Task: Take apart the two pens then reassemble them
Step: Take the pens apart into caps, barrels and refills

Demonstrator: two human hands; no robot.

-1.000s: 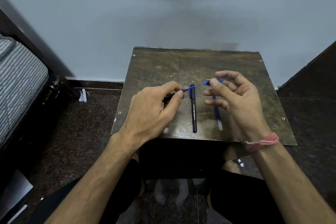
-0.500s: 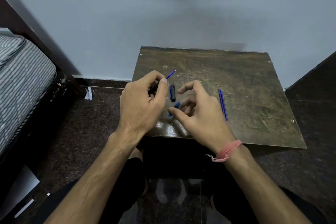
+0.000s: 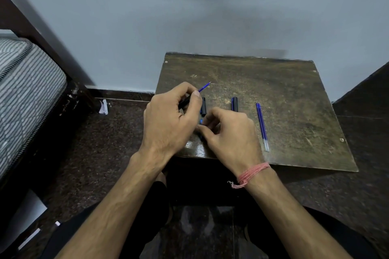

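Note:
My left hand (image 3: pixel 170 118) grips a black pen barrel (image 3: pixel 185 100), and the blue refill tip (image 3: pixel 204 87) sticks out up and to the right. My right hand (image 3: pixel 229 132) rests low on the wooden board (image 3: pixel 284 90), its thumb and fingertips pinched on a small blue pen piece (image 3: pixel 201 121). A black cap (image 3: pixel 203 105) lies just beyond my fingers. A dark pen part (image 3: pixel 234 104) shows behind my right knuckles, its lower end hidden. A loose blue refill (image 3: pixel 262 126) lies to the right of that hand.
The board sits on a low stand against a pale wall (image 3: pixel 210 17). A striped mattress (image 3: pixel 25 90) on a dark bed frame is at the left. Dark stone floor (image 3: pixel 105 143) surrounds the board. My knees are below the near edge.
My right hand dropped from above the board to its surface with the small blue piece. My left hand carried the barrel leftward and tilted the refill tip upward. The view shifted left.

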